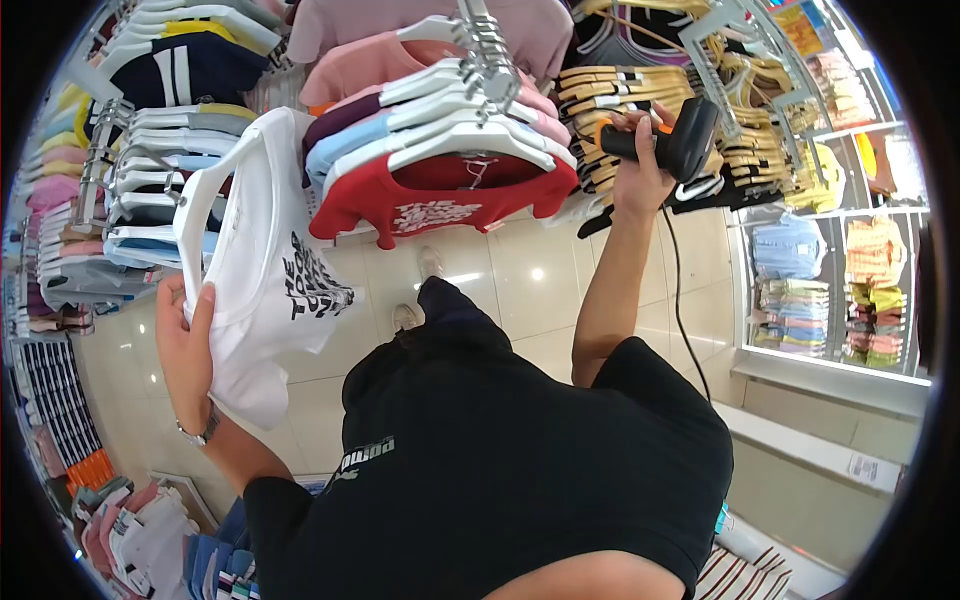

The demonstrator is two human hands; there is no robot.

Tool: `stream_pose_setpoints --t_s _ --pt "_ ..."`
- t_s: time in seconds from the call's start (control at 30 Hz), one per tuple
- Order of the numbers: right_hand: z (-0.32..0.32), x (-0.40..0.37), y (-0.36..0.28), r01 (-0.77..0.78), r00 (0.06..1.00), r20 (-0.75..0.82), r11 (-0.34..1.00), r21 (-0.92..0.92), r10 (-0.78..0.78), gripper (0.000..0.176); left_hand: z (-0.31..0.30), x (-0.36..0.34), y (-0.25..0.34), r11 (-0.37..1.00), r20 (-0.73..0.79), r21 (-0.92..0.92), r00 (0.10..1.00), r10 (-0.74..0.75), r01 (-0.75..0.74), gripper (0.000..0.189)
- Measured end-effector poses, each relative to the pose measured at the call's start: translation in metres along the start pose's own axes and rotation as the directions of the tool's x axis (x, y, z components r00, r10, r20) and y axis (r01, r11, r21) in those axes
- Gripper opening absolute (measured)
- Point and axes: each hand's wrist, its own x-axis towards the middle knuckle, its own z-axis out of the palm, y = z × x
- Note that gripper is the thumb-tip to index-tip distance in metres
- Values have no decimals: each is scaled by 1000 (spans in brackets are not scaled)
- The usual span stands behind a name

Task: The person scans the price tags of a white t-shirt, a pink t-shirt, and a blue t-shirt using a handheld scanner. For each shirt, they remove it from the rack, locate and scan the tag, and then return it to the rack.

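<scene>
White T-shirt (262,310), one: fitted on one white hanger (188,230), pinched near the hanger's end by the curled left hand (185,325), probably to steady it and keep the print (310,280) in view. Had the right hand (645,182) wrapped around one black scanner (690,145), well apart, likely to hold its one cord (678,295) clear. Between the hands, saw one red T-shirt (350,200), foremost among several garments (340,150).
</scene>
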Motion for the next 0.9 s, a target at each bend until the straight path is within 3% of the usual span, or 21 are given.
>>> stream_pose_setpoints --t_s 0.1,0.17,0.2,0.4,0.5,0.57,0.63,0.73,0.83,0.9 --pt "13 -30 4 -47 999 3 960 276 49 29 -13 -12 1 998 -7 48 1000 29 -29 22" --pt "12 -41 1 -17 1000 5 999 45 17 32 0 -24 -9 1000 13 -14 1000 15 -14 22" --pt "-1 -41 12 72 997 35 972 -224 -66 34 8 -31 -9 1000 6 -16 1000 7 -7 22" --pt "-2 -75 -3 94 995 68 946 -311 -77 30 16 -66 6 994 -76 103 997 26 -18 22" --pt "-16 -73 2 98 995 -24 988 -121 -102 28 19 -86 13 992 -105 128 994 26 -13 22" --pt "-16 -69 0 29 989 -150 957 290 16 26 20 -93 17 992 -107 125 994 -5 19 22" --pt "-28 -68 15 11 963 -255 928 373 91 26 21 -103 21 978 -116 209 993 1 23 22" --pt "-42 -79 33 -5 914 -401 988 151 66 30 32 -111 22 972 -136 230 991 -11 42 21" --pt "-52 -102 42 -145 888 -430 987 76 164 36 44 -126 18 958 -129 276 991 -44 78 21" --pt "-64 -119 49 -221 918 -336 975 14 212 40 54 -139 12 959 -121 271 991 -57 88 20"
